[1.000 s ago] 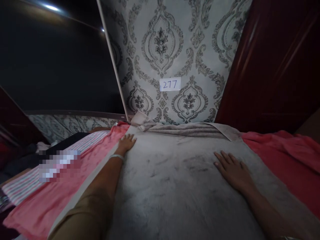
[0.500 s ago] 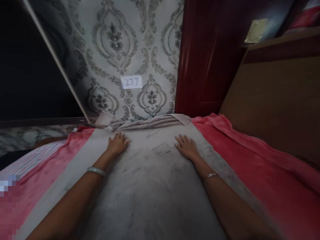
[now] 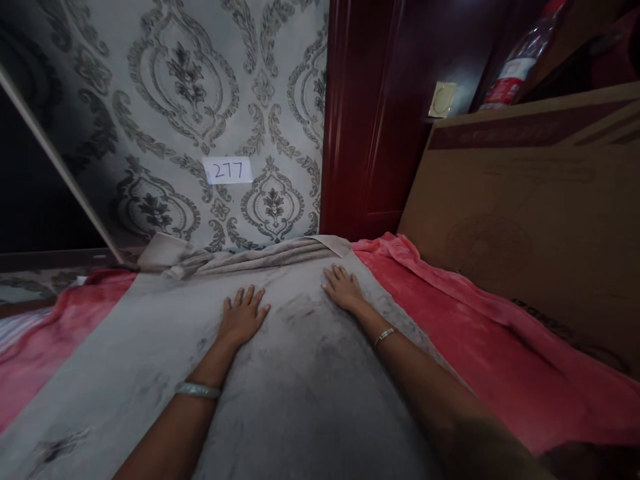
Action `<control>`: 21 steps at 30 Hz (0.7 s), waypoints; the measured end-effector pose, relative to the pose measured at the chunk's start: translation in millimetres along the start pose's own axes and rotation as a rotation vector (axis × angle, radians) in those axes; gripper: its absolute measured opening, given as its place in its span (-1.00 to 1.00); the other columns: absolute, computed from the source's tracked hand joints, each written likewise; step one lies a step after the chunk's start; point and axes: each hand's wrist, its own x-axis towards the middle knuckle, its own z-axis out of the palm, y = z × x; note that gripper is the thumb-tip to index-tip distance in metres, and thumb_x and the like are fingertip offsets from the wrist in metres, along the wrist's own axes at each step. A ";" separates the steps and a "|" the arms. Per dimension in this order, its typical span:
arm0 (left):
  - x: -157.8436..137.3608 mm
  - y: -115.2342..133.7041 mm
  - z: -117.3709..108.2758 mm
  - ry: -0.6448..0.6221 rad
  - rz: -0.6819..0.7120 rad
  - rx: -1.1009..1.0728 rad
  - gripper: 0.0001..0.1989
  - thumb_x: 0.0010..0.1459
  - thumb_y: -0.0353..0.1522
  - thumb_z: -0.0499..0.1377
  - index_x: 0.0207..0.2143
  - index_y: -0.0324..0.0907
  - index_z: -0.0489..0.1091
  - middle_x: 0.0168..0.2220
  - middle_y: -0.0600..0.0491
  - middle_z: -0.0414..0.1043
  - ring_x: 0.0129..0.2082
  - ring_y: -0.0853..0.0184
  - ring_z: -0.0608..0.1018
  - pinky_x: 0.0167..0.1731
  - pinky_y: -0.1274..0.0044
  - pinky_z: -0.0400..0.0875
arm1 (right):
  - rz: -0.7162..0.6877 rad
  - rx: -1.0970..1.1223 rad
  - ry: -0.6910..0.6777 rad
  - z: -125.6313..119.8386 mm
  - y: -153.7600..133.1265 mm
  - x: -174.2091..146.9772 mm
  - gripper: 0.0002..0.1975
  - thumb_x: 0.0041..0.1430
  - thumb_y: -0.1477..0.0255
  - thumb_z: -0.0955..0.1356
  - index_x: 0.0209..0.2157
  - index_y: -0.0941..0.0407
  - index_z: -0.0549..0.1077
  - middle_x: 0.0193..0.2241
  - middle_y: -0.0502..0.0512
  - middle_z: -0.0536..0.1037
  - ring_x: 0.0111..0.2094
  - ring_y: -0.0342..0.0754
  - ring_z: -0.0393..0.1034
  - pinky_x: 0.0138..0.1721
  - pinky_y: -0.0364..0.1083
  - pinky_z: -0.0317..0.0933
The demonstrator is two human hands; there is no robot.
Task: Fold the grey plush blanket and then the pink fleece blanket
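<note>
A soft grey blanket (image 3: 310, 373) lies spread out in front of me, its far edge bunched in folds against the wall. My left hand (image 3: 243, 317) rests flat on it with fingers spread, left of the middle; a pale green bangle (image 3: 197, 389) circles that wrist. Farther off and to the right, my right hand (image 3: 343, 287) is also laid flat on the grey fabric, fingers apart, with a silver bracelet (image 3: 385, 335) on the wrist. Neither hand grips anything. Beneath the grey blanket, a red plush blanket (image 3: 450, 333) shows on both sides.
Patterned wallpaper (image 3: 185, 87) with a paper label (image 3: 228, 171) reading 277 is straight ahead. A dark red wooden panel (image 3: 370, 120) adjoins it. At right stands a large cardboard box (image 3: 530, 200), with a red-labelled bottle (image 3: 520, 63) by its top. A dark screen (image 3: 40, 180) is at left.
My view has swung to the right. The left hand has come nearer to me and toward the middle of the grey blanket, fingers spreading. My right hand stays flat near the far right edge.
</note>
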 end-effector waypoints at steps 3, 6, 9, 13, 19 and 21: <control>0.8 1.6 -0.2 -0.009 -0.003 0.005 -0.36 0.37 -0.10 -0.20 0.43 -0.05 0.01 0.47 -0.02 -0.15 0.45 0.01 -0.03 0.34 0.02 -0.06 | -0.134 -0.021 -0.023 1.5 -13.3 8.3 -0.36 0.43 0.10 0.09 0.44 0.00 -0.01 0.47 0.12 -0.19 0.46 0.16 -0.32 0.35 0.31 -0.26; 2.0 2.1 0.0 -0.024 -0.007 0.005 -0.37 0.37 -0.10 -0.19 0.43 -0.05 0.01 0.47 -0.01 -0.14 0.45 0.01 -0.03 0.34 0.02 -0.06 | -0.337 -0.010 -0.036 8.6 -26.6 14.8 -0.39 0.44 0.08 0.07 0.43 -0.07 0.01 0.46 0.01 -0.13 0.45 0.11 -0.30 0.37 0.25 -0.31; 3.7 0.9 0.9 -0.022 -0.012 -0.002 -0.38 0.37 -0.10 -0.17 0.42 -0.03 0.03 0.47 -0.01 -0.12 0.45 0.01 -0.02 0.33 0.02 -0.06 | -0.346 -0.012 -0.043 9.1 -14.3 28.0 -0.43 0.45 0.10 0.06 0.42 -0.14 0.01 0.46 -0.11 -0.12 0.46 0.00 -0.30 0.39 0.17 -0.35; 5.0 -1.5 3.3 -0.002 0.006 -0.017 -0.39 0.37 -0.11 -0.17 0.41 -0.04 0.05 0.46 -0.02 -0.09 0.45 0.01 -0.01 0.32 0.01 -0.03 | -0.005 -0.025 -0.057 -1.9 45.0 45.9 -0.40 0.45 0.15 0.05 0.44 -0.04 -0.03 0.47 0.06 -0.17 0.46 0.09 -0.29 0.38 0.25 -0.29; 5.7 -3.3 5.0 -0.006 0.013 -0.010 -0.38 0.38 -0.11 -0.16 0.42 -0.05 0.03 0.46 -0.01 -0.12 0.45 0.00 -0.02 0.32 0.01 -0.03 | 0.213 0.003 -0.067 -14.1 99.2 42.0 -0.39 0.46 0.17 0.00 0.45 0.01 -0.07 0.46 0.13 -0.14 0.45 0.14 -0.28 0.37 0.29 -0.26; 6.0 -3.5 5.0 -0.007 0.011 -0.008 -0.38 0.38 -0.12 -0.16 0.42 -0.05 0.03 0.46 -0.01 -0.12 0.45 0.01 -0.01 0.32 0.02 -0.03 | 0.240 0.011 -0.072 -20.7 92.0 38.4 -0.40 0.46 0.21 0.02 0.44 0.05 0.00 0.45 0.19 -0.08 0.44 0.22 -0.21 0.34 0.35 -0.22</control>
